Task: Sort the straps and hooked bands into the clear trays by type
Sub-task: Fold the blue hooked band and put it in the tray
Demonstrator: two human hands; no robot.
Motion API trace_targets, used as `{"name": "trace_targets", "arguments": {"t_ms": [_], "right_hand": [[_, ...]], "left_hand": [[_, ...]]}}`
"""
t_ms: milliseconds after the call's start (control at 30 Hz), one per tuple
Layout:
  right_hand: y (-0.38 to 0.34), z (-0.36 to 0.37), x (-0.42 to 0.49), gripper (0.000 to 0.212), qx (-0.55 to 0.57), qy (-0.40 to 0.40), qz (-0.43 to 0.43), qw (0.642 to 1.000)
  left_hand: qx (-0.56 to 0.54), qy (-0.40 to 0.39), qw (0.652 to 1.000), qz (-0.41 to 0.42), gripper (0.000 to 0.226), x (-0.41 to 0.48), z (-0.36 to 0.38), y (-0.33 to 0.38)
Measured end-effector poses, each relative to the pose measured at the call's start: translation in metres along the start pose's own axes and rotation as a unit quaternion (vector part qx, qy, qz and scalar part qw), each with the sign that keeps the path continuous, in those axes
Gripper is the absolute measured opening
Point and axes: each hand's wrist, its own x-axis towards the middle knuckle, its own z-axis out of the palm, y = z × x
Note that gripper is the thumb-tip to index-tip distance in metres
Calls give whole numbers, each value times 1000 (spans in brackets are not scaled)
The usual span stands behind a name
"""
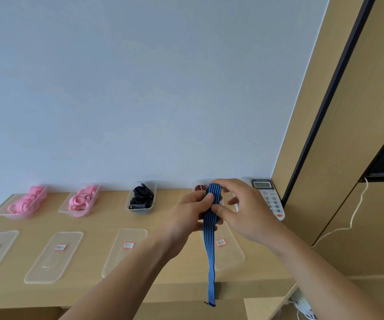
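Blue striped strap (210, 227) is hanging from both hands above the right end of the desk (98, 222), its loose tail trailing down past the front edge. The left hand (186, 218) is gripping it, thumb pressing on the band. The right hand (244, 209) is pinching the folded top between thumb and fingers.

This looks like folding or winding the strap before traying it. The next move probably calls for gathering up the tail, then choosing the matching tray. The red tray (196, 182) behind the hands is mostly hidden.

Along the back edge are sitting a pink tray (4, 213), a second pink tray (71, 210) and a black tray (140, 212). Labelled lids (54, 255) are lying nearer the front edge. A phone (269, 197) is sitting at the back right corner, with a pale wall (140, 88) behind and a wood cabinet (324, 158) and cord (352, 218) to the right.
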Motion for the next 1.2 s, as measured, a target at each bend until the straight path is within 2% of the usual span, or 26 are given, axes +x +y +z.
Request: {"name": "trace_targets", "arguments": {"t_ms": [167,367,667,967,1067,1200], "right_hand": [[-4,-3,3,38,39,2,25,999],[-5,-5,0,40,25,51,19,998],[3,-5,-5,44,33,119,-12,992],[22,-9,-21,48,-64,195,-181,962],[34,-9,-32,46,-79,177,-207,959],[42,-4,-43,40,-81,121,-260,955]], "left_hand": [[-64,-10,998,-3,30,-4,8,-4],[-91,-18,995,-21,51,-2,15,-7],[-112,-17,992,-49,60,1,24,-10],[-76,2,990,-115,69,5,46,-20],[-122,12,986,-109,68,5,49,-15],[-132,34,987,-84,54,4,49,-8]]}}
